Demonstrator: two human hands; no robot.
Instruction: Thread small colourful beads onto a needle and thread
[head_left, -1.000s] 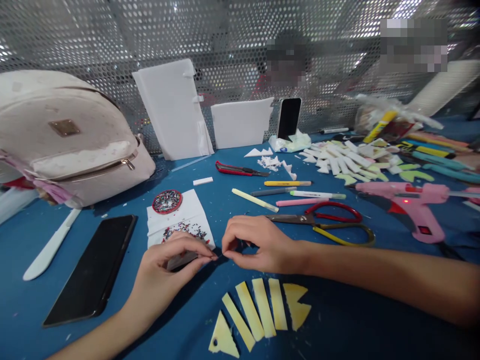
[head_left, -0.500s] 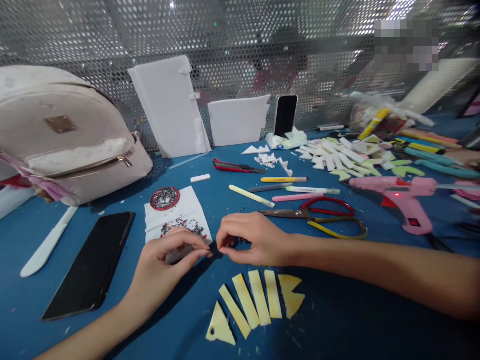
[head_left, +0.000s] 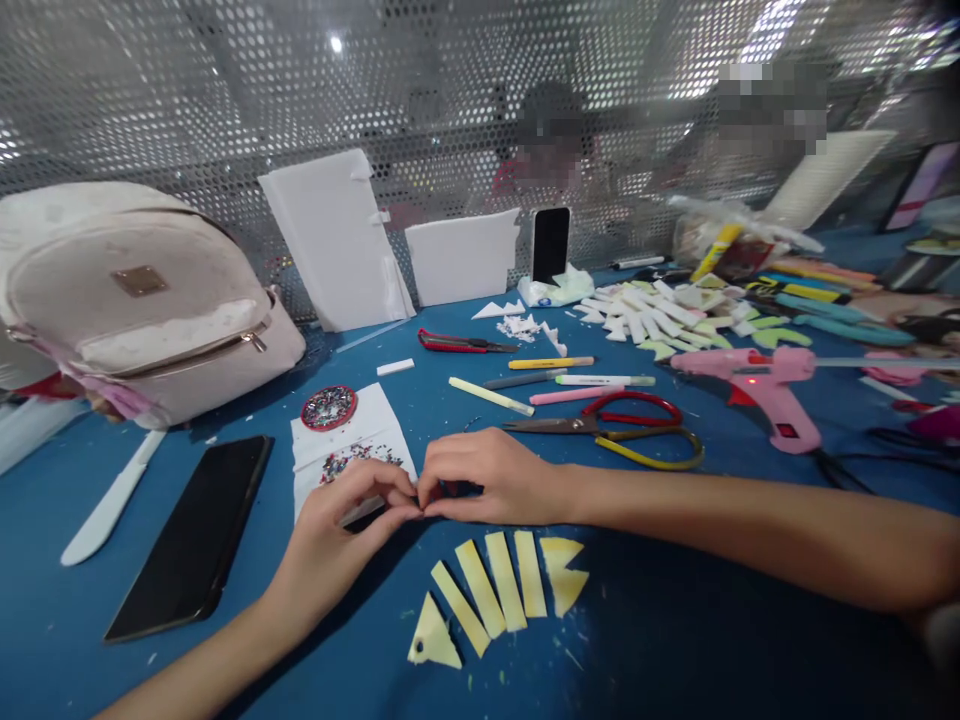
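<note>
Left hand [head_left: 346,518] and right hand [head_left: 487,475] met in tight pinches, contents unclear; yellow strips [head_left: 505,582] lay close on their near side.

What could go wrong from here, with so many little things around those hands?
The left hand is right beside loose colourful bits on the paper; a nudge might scatter them.

The scissors lie just beyond the right hand, so reaching forward could catch the blades.

The pink glue gun shows a red light; it may be hot if touched.
</note>
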